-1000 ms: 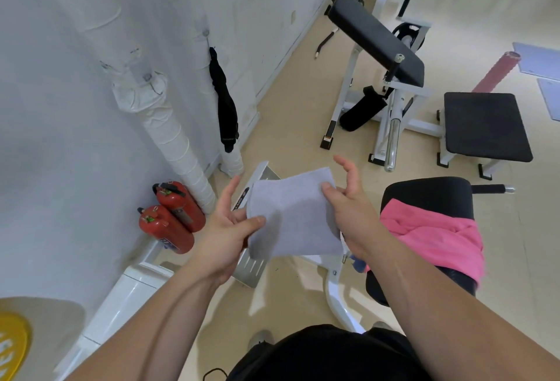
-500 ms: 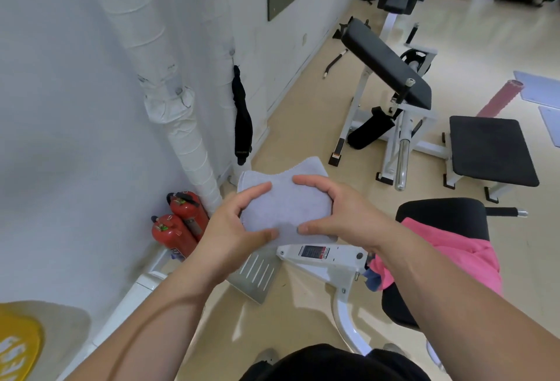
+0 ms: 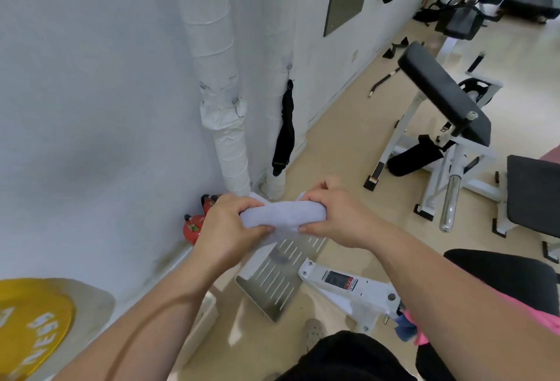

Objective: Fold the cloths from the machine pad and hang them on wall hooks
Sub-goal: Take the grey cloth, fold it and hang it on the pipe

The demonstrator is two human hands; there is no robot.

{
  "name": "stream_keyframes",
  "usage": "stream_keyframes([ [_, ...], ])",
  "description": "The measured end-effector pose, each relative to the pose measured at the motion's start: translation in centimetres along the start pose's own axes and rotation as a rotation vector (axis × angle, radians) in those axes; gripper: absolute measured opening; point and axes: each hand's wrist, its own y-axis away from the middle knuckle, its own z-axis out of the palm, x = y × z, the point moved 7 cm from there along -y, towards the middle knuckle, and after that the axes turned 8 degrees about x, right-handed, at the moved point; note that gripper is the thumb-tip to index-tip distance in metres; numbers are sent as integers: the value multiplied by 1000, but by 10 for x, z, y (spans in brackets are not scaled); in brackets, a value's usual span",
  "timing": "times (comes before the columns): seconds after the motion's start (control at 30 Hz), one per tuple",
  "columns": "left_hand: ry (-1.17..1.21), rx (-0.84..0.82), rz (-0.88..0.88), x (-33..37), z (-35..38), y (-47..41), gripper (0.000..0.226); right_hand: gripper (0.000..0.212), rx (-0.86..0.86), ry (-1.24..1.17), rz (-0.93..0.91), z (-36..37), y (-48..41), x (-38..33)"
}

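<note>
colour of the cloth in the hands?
Pale grey-lilac, plain; the cloth shows best in the head view.

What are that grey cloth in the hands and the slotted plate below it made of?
The grey cloth looks like soft, matte fabric, perhaps microfibre or cotton: it bunches into a roll between the left hand and right hand. The slotted plate looks like brushed metal, probably steel: dull grey sheen, flat, with cut slots.

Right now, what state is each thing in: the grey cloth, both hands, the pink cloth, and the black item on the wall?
grey cloth: folded into a narrow bundle, held in the air
left hand: closed on the grey cloth's left end
right hand: closed on its right end
pink cloth: unfolded, lying on the black pad behind the right arm
black item: hanging on the wall
</note>
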Motion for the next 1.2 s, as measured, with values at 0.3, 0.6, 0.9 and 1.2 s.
stream_keyframes([
  [0.3, 49, 0, -132, 9, 5, -94, 19, 21, -236, -452, -124, -24, -129, 29],
  [0.6, 141, 350, -314, -8, 31, -197, 59, 34, -248, -690, -177, -19, -274, 59],
  [0.9, -39, 509, -341, -82, 36, -297, 54, 62, -284, -669, -264, 48, -394, 86],
  [1.2, -152, 686, -165, -93, 19, -350, 50, 44, -41, -533, -592, 55, -473, 61],
])
